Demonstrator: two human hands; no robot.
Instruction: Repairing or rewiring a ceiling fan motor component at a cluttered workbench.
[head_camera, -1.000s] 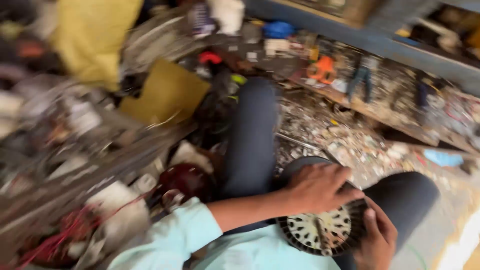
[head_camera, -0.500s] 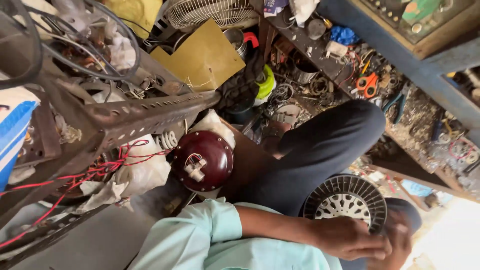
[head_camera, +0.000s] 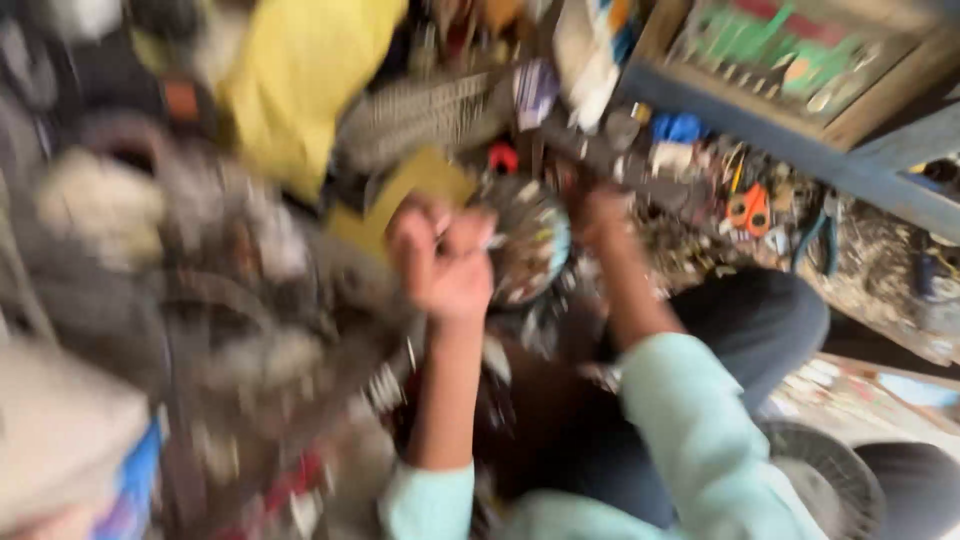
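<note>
The whole view is smeared by motion. My left hand (head_camera: 442, 262) is raised in front of me, its fingers curled into a fist at the left edge of a round dark part with pale and teal markings (head_camera: 530, 248). My right hand (head_camera: 602, 215) is up at that part's right edge and seems to grip it. Both forearms come out of light teal sleeves. A grey round fan grille (head_camera: 825, 478) lies low at the right, by my dark-trousered knee (head_camera: 765, 320), and neither hand touches it.
A cluttered workbench with orange-handled pliers (head_camera: 750, 207) and small parts runs along the right under a blue wooden frame (head_camera: 790, 150). A yellow cloth (head_camera: 300, 80) and a yellow board (head_camera: 420, 185) lie behind my hands. Blurred metal racks and wires fill the left.
Both hands have left the fan grille on my lap and risen to mid-view, holding a round part between them. The camera has swung, and the view has blurred.
</note>
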